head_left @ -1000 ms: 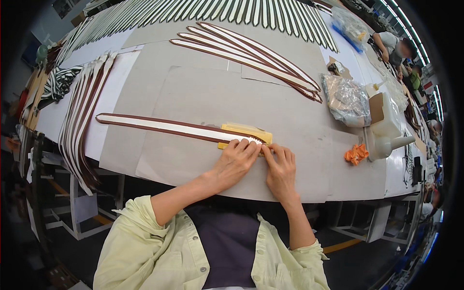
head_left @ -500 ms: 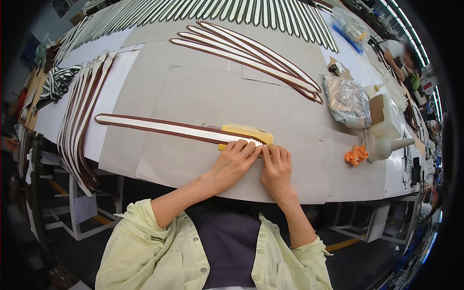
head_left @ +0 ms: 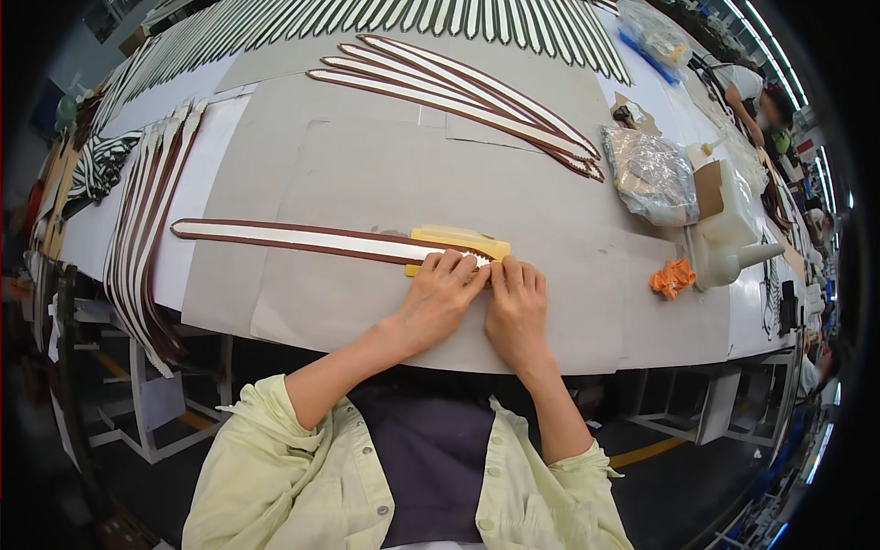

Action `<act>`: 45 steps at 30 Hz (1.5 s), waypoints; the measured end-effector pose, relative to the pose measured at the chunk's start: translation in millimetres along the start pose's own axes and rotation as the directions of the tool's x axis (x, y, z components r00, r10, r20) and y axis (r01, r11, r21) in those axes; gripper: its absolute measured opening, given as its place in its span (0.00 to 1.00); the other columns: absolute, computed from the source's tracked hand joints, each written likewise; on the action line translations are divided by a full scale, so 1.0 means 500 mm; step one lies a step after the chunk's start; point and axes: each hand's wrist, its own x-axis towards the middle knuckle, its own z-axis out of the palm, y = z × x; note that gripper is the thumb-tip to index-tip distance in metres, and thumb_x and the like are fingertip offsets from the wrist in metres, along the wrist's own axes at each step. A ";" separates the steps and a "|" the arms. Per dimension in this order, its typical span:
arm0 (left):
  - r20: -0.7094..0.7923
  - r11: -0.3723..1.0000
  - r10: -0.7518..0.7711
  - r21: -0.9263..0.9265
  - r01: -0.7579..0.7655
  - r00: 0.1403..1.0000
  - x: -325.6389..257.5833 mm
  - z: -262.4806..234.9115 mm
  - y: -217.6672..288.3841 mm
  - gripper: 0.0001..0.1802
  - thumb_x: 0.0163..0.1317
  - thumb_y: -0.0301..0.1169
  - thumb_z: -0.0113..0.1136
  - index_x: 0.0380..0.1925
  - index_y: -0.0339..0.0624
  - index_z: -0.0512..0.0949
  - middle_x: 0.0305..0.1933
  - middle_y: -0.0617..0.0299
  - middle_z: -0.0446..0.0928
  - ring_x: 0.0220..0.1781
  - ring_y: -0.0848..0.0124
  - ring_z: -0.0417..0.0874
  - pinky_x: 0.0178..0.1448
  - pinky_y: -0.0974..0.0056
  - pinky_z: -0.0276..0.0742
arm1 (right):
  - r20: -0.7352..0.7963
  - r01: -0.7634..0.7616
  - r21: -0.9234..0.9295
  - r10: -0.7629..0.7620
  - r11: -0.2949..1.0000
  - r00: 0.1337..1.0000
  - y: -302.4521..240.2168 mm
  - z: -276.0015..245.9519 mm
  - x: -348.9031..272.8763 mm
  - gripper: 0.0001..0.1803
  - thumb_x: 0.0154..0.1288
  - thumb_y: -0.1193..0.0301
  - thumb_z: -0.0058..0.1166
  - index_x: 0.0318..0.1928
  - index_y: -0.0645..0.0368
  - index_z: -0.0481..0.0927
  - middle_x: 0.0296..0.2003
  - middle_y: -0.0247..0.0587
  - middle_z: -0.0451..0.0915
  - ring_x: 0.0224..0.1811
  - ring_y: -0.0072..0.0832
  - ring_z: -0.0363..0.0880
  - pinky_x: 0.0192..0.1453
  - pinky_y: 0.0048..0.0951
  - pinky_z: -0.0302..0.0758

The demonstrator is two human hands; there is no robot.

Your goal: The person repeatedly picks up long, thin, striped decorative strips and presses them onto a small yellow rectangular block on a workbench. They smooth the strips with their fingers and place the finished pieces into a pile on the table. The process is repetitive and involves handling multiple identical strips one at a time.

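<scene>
A long strap (head_left: 312,237), white down the middle with brown edges, lies across the table in front of me. Its pointed end is at the left; its right end, with a jagged white edge, rests over a yellow block (head_left: 467,240). My left hand (head_left: 438,295) is closed on that right end, fingertips pinching its near edge. Right beside it, my right hand (head_left: 516,307) pinches the very tip of the strap, the two hands nearly touching. The fingers hide the tip itself and part of the block.
Several similar straps (head_left: 440,101) lie fanned out beyond. More straps (head_left: 151,229) hang over the left edge, and a long row (head_left: 403,18) lines the far side. At the right are a plastic-wrapped package (head_left: 651,174), a white squeeze bottle (head_left: 724,261) and a crumpled orange piece (head_left: 672,279).
The whole view has shifted slightly. Both hands keep their pinch on the strap's right end, with the fingers drawn a little closer together.
</scene>
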 end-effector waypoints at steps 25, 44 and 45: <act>0.156 0.947 -0.280 -0.118 0.300 0.947 -0.050 -0.155 -0.192 0.24 0.56 0.33 0.74 0.52 0.41 0.77 0.53 0.55 0.77 0.60 0.55 0.76 0.65 0.51 0.72 | 0.021 -0.030 0.142 0.027 0.989 0.999 -0.046 -0.023 -0.011 0.19 0.64 0.82 0.58 0.56 0.69 0.82 0.58 0.51 0.80 0.66 0.50 0.75 0.69 0.50 0.70; 0.022 0.847 -0.383 0.408 0.341 0.924 -0.077 -0.397 -0.423 0.31 0.55 0.21 0.62 0.62 0.42 0.73 0.55 0.50 0.78 0.63 0.53 0.77 0.70 0.45 0.65 | 0.051 -0.280 0.532 0.300 0.799 0.953 0.121 -0.055 0.129 0.10 0.69 0.82 0.57 0.48 0.66 0.85 0.37 0.40 0.81 0.39 0.30 0.80 0.44 0.31 0.76; -0.192 0.820 -0.186 0.510 0.260 0.964 -0.042 -0.413 -0.444 0.34 0.55 0.21 0.63 0.65 0.41 0.71 0.60 0.49 0.76 0.67 0.52 0.74 0.74 0.44 0.61 | 0.042 -0.301 0.603 0.347 0.739 0.937 0.139 -0.054 0.156 0.10 0.70 0.81 0.57 0.49 0.67 0.85 0.38 0.38 0.83 0.39 0.25 0.80 0.44 0.28 0.76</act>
